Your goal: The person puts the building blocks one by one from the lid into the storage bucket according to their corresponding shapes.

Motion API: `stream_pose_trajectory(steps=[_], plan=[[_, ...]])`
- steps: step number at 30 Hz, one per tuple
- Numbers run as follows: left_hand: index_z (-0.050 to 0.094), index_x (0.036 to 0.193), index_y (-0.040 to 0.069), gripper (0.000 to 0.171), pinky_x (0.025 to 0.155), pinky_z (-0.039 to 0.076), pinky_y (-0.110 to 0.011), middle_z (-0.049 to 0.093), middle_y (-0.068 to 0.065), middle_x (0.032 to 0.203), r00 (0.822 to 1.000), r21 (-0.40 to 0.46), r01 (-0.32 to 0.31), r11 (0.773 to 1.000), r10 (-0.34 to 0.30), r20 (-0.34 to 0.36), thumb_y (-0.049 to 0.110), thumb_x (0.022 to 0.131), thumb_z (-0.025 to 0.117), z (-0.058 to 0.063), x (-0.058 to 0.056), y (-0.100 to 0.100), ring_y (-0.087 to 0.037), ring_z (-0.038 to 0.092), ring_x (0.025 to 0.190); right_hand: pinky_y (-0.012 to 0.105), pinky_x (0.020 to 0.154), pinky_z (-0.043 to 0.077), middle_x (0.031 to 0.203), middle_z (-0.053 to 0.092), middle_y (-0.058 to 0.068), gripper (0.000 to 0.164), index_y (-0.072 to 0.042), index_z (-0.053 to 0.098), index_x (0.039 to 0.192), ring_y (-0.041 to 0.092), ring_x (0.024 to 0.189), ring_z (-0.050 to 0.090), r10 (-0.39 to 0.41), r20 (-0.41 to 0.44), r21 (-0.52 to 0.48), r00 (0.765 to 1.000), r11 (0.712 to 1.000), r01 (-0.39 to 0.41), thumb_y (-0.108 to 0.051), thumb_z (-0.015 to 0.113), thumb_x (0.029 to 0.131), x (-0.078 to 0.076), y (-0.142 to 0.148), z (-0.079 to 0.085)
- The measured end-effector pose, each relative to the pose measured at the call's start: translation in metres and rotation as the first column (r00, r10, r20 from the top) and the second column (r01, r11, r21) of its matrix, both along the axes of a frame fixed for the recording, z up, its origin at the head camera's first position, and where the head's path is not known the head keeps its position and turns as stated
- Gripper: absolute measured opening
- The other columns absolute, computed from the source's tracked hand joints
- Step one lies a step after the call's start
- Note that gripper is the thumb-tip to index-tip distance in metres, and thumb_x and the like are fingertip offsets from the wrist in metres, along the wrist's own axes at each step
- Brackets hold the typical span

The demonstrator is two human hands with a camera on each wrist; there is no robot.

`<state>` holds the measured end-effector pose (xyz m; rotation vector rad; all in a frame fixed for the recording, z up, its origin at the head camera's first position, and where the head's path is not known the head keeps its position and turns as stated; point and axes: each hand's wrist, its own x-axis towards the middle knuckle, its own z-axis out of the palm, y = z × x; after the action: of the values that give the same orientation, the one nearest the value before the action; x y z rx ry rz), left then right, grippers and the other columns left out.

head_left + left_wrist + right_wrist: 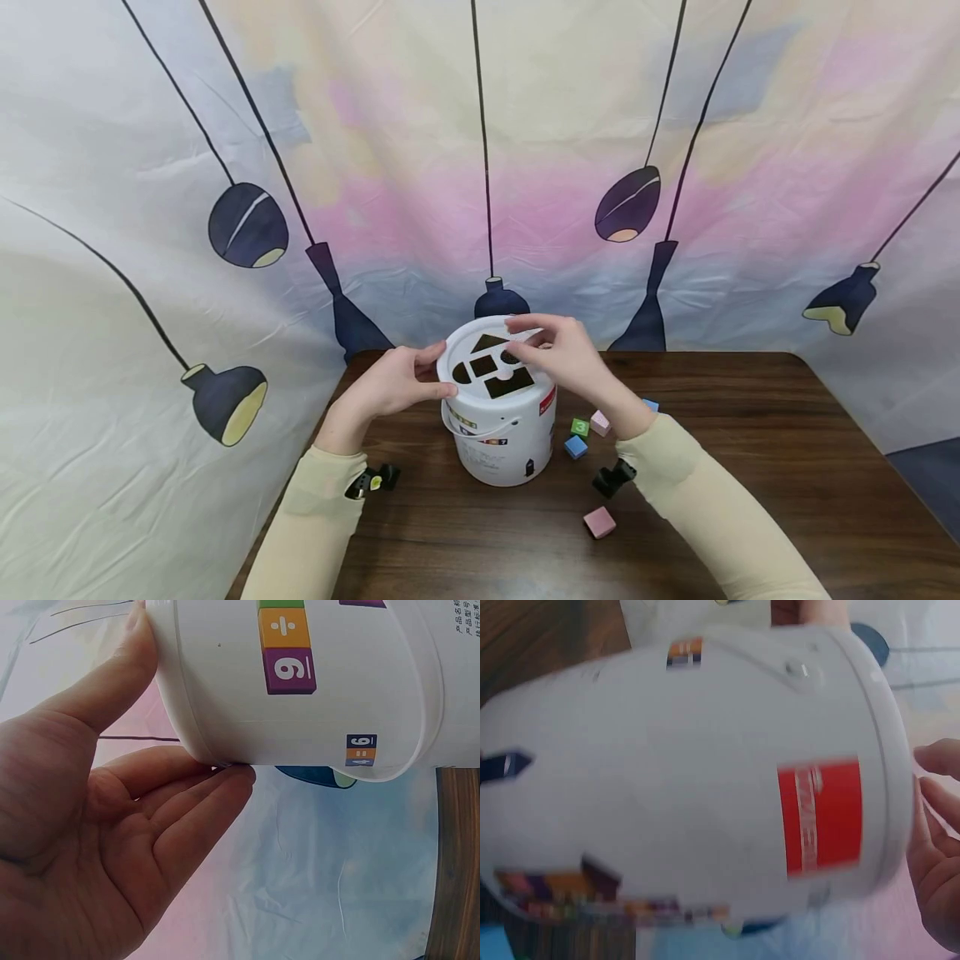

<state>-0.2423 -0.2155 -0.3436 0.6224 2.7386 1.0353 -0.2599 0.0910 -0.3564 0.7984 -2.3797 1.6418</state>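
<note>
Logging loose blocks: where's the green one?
In the head view, the green block is right of the white bucket, just behind a blue block.

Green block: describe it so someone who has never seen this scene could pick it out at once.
In the head view, find the white bucket on the dark wooden table. Just right of it lies the green block, close to a blue block. Among the blocks in view, only this one is green, with a white 3.

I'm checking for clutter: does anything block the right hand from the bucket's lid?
Nothing visible does. The right hand is over the lid in the head view; the loose blocks lie on the table beside the bucket, outside that path.
</note>
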Motion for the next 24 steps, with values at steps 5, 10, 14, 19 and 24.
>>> stream_pose_trajectory(steps=[5, 10, 14, 19, 24], plan=[[0.04, 0.162, 0.003, 0.089, 0.114, 0.047, -0.048, 0.044, -0.014, 0.163, 1.0, -0.011, -0.011, 1.0, 0.011, -0.012, 0.041, 0.095, 0.085, 0.0, 0.001, 0.0, -0.029, 0.05, 0.146, 0.035, 0.075, 0.063, 0.127, 0.075, 0.01, 0.036, -0.008, 0.076, 0.133, 0.025, 0.096, 0.076, -0.055, -0.003, -0.06, 0.998, 0.997, 0.055, -0.021, 0.081, 0.099, -0.002, 0.035, -0.007], [0.041, 0.162, 0.004, 0.089, 0.115, 0.047, -0.048, 0.044, -0.013, 0.164, 1.0, -0.008, -0.015, 1.0, 0.015, -0.009, 0.041, 0.094, 0.085, 0.001, 0.002, 0.0, -0.028, 0.049, 0.147, 0.032, 0.08, 0.063, 0.13, 0.074, 0.014, 0.037, -0.01, 0.074, 0.136, 0.031, 0.094, 0.077, -0.105, 0.039, -0.052, 0.994, 0.993, 0.107, -0.023, 0.078, 0.102, 0.001, 0.069, -0.016], [0.041, 0.162, 0.003, 0.089, 0.114, 0.047, -0.049, 0.043, -0.014, 0.164, 1.0, -0.009, -0.012, 1.0, 0.012, -0.011, 0.041, 0.095, 0.085, 0.001, 0.002, 0.0, -0.029, 0.049, 0.147, 0.028, 0.079, 0.061, 0.129, 0.073, 0.016, 0.039, -0.012, 0.073, 0.138, 0.023, 0.091, 0.076, -0.158, 0.087, -0.003, 0.984, 0.987, 0.158, -0.029, 0.076, 0.103, 0.004, 0.092, -0.026], [0.04, 0.163, 0.003, 0.09, 0.115, 0.046, -0.05, 0.043, -0.013, 0.164, 1.0, -0.011, -0.014, 1.0, 0.014, -0.009, 0.041, 0.095, 0.085, 0.0, 0.002, 0.001, -0.029, 0.048, 0.148, 0.027, 0.077, 0.061, 0.124, 0.074, 0.019, 0.039, -0.008, 0.073, 0.137, 0.015, 0.088, 0.075, -0.186, 0.122, 0.034, 0.975, 0.983, 0.183, -0.028, 0.075, 0.104, 0.007, 0.115, -0.041], [0.04, 0.163, 0.003, 0.089, 0.115, 0.046, -0.05, 0.043, -0.013, 0.164, 1.0, -0.008, -0.016, 1.0, 0.015, -0.009, 0.04, 0.095, 0.085, 0.0, 0.001, 0.0, -0.029, 0.048, 0.148, 0.029, 0.077, 0.062, 0.122, 0.076, 0.017, 0.043, -0.006, 0.071, 0.139, 0.013, 0.092, 0.075, -0.197, 0.18, 0.075, 0.964, 0.98, 0.186, -0.031, 0.075, 0.104, 0.01, 0.138, -0.06]])
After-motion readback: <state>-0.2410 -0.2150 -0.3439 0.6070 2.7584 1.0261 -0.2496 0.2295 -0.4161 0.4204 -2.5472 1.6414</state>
